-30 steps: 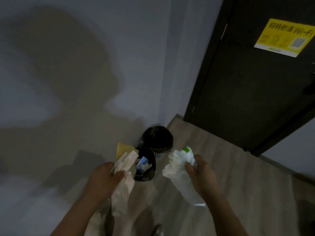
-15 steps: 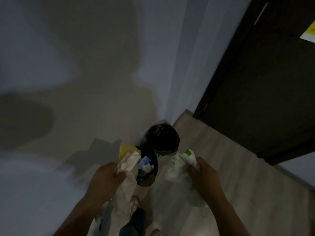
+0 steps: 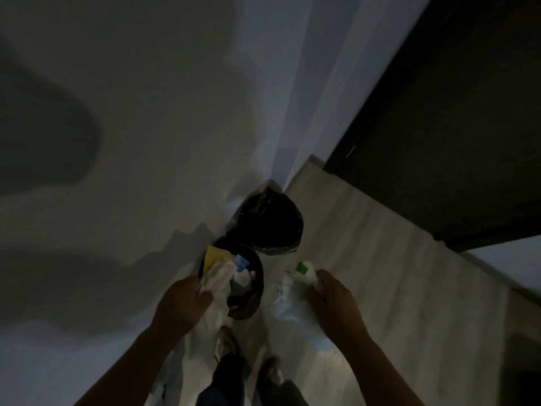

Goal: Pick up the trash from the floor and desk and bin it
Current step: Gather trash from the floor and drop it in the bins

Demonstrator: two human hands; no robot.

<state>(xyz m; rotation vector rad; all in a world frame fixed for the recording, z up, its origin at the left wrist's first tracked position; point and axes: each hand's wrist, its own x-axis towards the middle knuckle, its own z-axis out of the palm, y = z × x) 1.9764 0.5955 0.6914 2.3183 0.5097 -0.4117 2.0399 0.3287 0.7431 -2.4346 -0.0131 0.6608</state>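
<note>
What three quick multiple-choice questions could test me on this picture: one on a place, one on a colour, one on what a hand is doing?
1. Where does the bin with trash in it stand?
A. on the floor beside the wall
B. on a desk
C. on a chair

2. What colour is the patch on the white bag in the right hand?
A. red
B. green
C. orange

3. What is the left hand doing?
A. hanging open and empty
B. gripping crumpled white paper
C. pressing flat on a lid

Answers:
1 A, the bin sits on the floorboards close to the wall.
2 B, a green patch shows at the bag's top.
3 B, its fingers curl round the paper.
</note>
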